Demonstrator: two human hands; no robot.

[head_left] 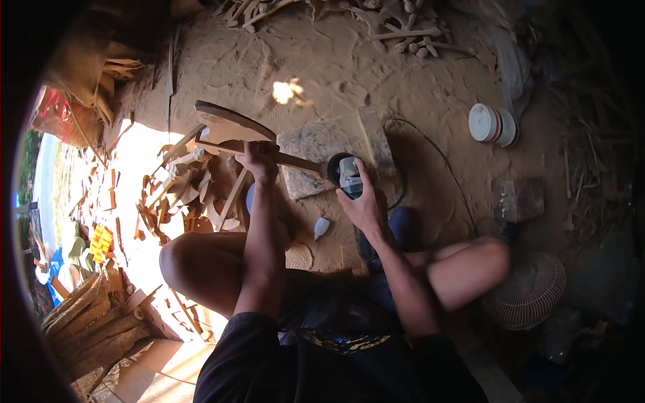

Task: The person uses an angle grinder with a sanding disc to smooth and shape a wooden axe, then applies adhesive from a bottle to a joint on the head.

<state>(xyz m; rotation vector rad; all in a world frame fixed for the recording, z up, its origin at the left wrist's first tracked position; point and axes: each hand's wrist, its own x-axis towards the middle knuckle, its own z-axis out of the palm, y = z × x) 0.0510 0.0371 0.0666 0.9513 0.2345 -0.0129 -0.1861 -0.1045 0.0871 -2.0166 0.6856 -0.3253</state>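
The left hand (258, 161) grasps a curved wooden piece (299, 162); the right hand (364, 205) wraps around a grinder (349, 176), its round dark disc (334, 168) at the wood's right end.
From the left hand, a slim bar runs rightward and a broad, bowed section spreads forward-left. Just beyond and between the hands lies a scuffed, blotchy block (322, 141); I cannot tell whether the wood touches it. Nearer the body sits a small white bottle (322, 228). Left of the left hand, jagged offcuts (178, 189) heap up. Right of the right hand, a thin cord (446, 163) bends over powdery, rippled ground (235, 67), before a white tub (484, 123); a wire-caged fan (527, 292) stands lower right.
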